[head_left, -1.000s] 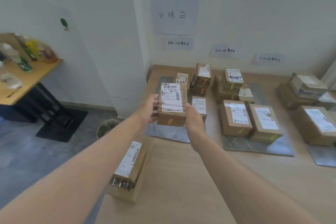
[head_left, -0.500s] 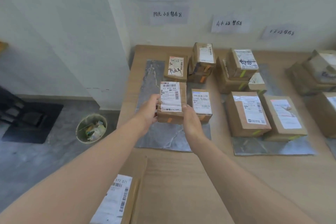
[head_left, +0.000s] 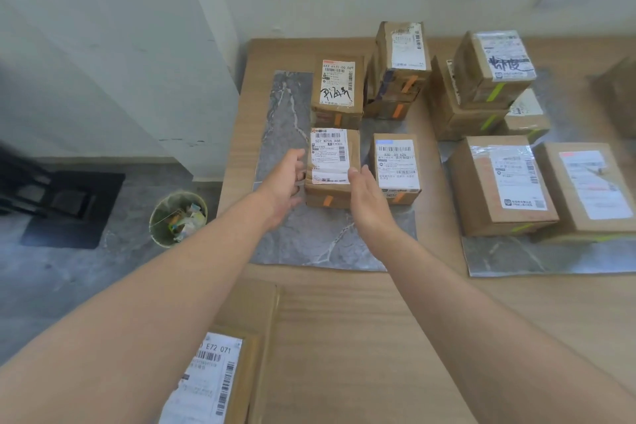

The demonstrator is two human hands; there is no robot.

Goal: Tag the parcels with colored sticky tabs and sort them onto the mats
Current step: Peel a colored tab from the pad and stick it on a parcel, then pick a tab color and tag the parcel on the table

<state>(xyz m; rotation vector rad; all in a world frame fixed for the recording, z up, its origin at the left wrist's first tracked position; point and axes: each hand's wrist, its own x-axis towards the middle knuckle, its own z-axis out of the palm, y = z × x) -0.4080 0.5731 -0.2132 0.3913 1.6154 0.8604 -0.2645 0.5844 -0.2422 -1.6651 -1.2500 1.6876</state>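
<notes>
A small brown parcel [head_left: 332,167] with a white label and an orange tab on its front face sits on the left grey marble-patterned mat [head_left: 285,120]. My left hand [head_left: 284,181] is at its left side with fingers loosely bent, just touching it. My right hand [head_left: 364,198] lies flat against its right side, thumb at the label's edge. On the same mat are three more orange-tabbed parcels: one to the right [head_left: 395,165], one behind [head_left: 337,89] and a stacked one [head_left: 401,55].
The middle mat [head_left: 516,258] carries several parcels with green tabs [head_left: 499,182]. A labelled parcel [head_left: 220,375] lies at the wooden table's near left edge. A bin [head_left: 177,218] stands on the floor left of the table. Paper signs hang on the wall.
The parcel that both hands held in the air has come down onto the left mat beside the other orange-tabbed parcels. My fingers have loosened on its sides. The camera has tilted down.
</notes>
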